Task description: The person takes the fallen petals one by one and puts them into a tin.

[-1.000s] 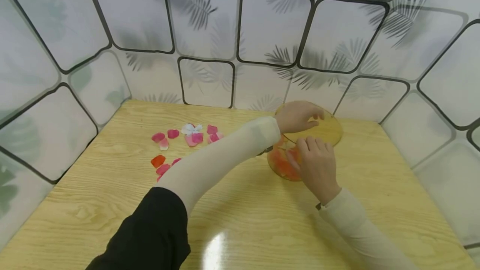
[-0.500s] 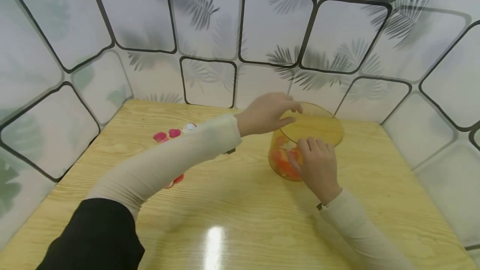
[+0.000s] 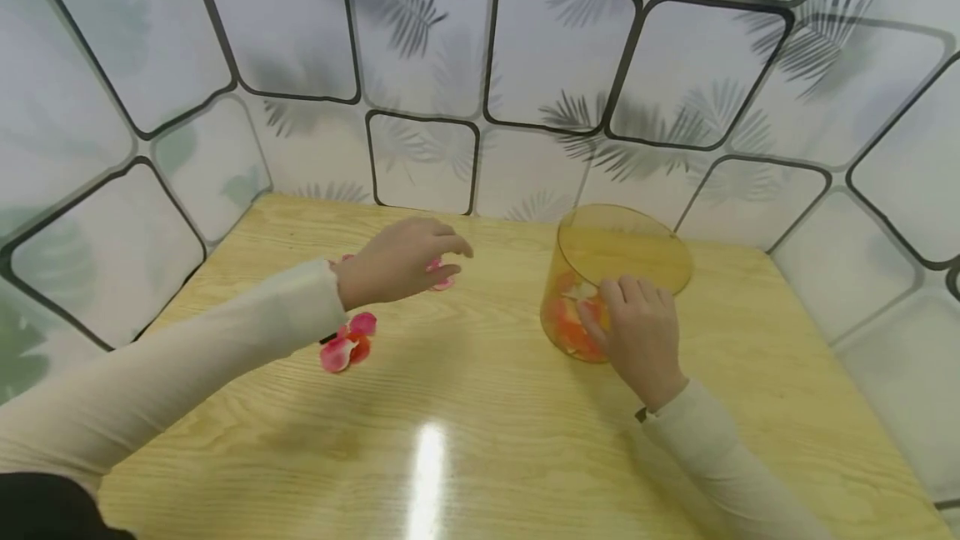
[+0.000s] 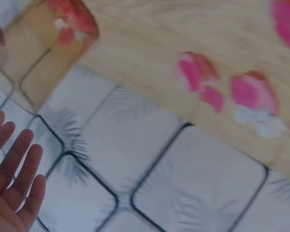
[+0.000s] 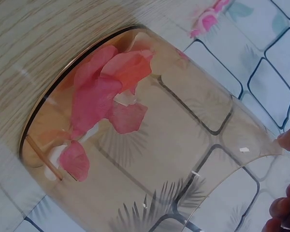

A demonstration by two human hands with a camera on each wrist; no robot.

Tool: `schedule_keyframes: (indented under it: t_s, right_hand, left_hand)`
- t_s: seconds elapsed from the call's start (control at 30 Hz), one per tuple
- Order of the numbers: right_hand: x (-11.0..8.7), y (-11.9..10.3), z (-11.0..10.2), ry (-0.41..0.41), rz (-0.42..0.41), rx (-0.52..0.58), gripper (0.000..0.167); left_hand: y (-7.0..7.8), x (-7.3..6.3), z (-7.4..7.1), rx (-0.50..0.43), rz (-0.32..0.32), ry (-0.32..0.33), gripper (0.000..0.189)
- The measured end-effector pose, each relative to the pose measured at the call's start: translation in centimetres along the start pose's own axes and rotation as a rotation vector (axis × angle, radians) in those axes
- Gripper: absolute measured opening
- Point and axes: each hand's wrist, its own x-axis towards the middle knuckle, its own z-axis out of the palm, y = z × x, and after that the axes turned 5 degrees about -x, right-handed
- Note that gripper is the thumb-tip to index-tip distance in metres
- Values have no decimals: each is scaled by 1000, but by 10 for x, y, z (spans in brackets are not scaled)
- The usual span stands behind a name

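A see-through amber cylinder (image 3: 557,294), open at the top, stands on the right side of the table. Red, pink and white petals (image 5: 94,92) lie at its bottom, along with a thin brown stick (image 5: 43,157). My right hand (image 3: 639,344) grips the cylinder's near rim, thumb on its outer wall. Over loose pink petals at the left, my left hand (image 3: 401,263) hovers with relaxed fingers and holds nothing. Its forearm and palm hide part of those petals. Pink petals (image 4: 253,92) and white ones (image 4: 261,121) show in the left wrist view.
The light wood table (image 3: 487,407) ends at patterned cloth walls (image 3: 420,157) at the back and both sides. A second petal cluster (image 3: 348,346) lies nearer, just below the left wrist. A bright light reflection marks the front of the table.
My left hand has swung left from above the cylinder to above the loose petals, still holding nothing. My right hand has kept its place at the rim.
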Motion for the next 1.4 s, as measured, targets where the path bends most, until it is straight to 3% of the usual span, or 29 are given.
schedule_keyframes:
  t_s: [0.13,0.33,0.57,0.7,0.87,1.0,1.23,1.4]
  right_hand:
    - [-1,-1,1,2,-2,6,28]
    - [-2,-1,3,3,-2,6,30]
    - [-1,1,5,7,1,6,29]
    - [-1,0,3,8,6,13,29]
    - [0,-1,4,10,10,21,29]
    - [0,-2,3,1,7,7,31]
    - [0,-2,2,7,1,7,31]
    - [0,-1,1,-7,2,3,32]
  left_hand:
    - [-17,-33,3,15,-85,-2,25]
    - [-44,-74,15,36,-156,-26,24]
    - [-64,-110,34,-33,-309,-181,28]
    - [-71,-125,43,-46,-296,-242,25]
    - [-75,-136,47,-74,-215,-276,23]
    - [-78,-137,49,-119,-189,-311,25]
    - [-81,-135,52,-137,-230,-382,37]
    - [-80,-132,50,-160,-249,-384,30]
